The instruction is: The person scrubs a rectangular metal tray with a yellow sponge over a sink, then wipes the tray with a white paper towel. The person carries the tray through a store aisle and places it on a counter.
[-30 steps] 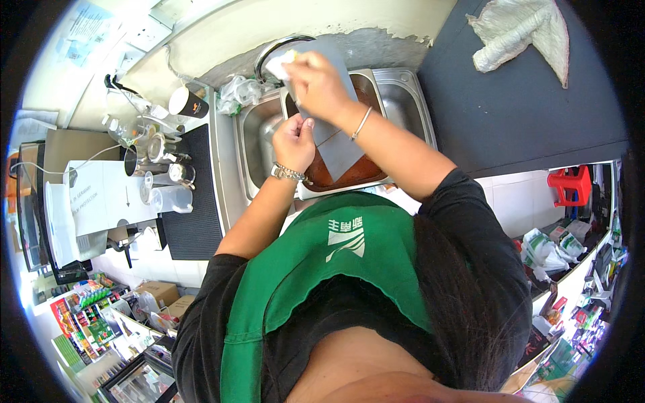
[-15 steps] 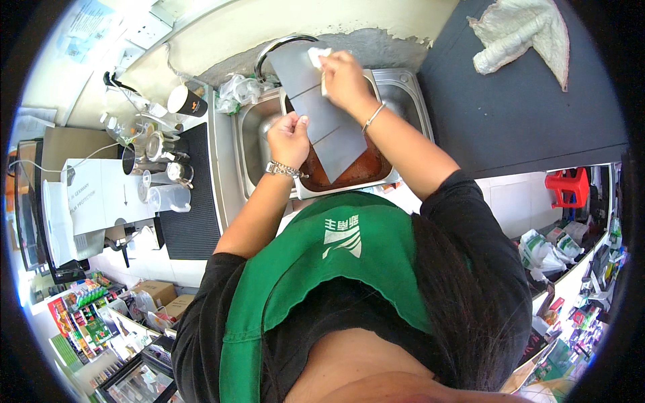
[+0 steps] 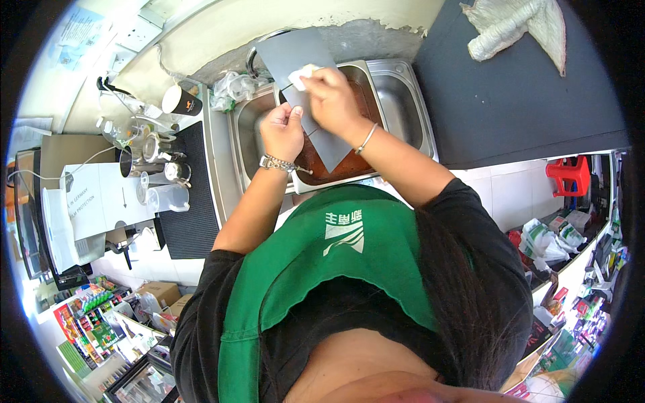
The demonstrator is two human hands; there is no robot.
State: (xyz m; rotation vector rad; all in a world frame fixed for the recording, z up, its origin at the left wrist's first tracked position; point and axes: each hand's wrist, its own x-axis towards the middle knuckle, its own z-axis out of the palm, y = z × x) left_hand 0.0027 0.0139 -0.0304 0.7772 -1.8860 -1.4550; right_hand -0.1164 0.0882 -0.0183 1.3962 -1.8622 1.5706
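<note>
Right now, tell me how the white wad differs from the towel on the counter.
The white wad looks small and bunched in the right hand; the towel is larger, loosely spread and partly folded. The wad is at the grey panel; the towel lies on the dark counter. Both look pale.

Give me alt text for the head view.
The right hand holds a white wad against a grey panel gripped by the left hand above a sink. A pale towel lies on the dark counter at right.
</note>
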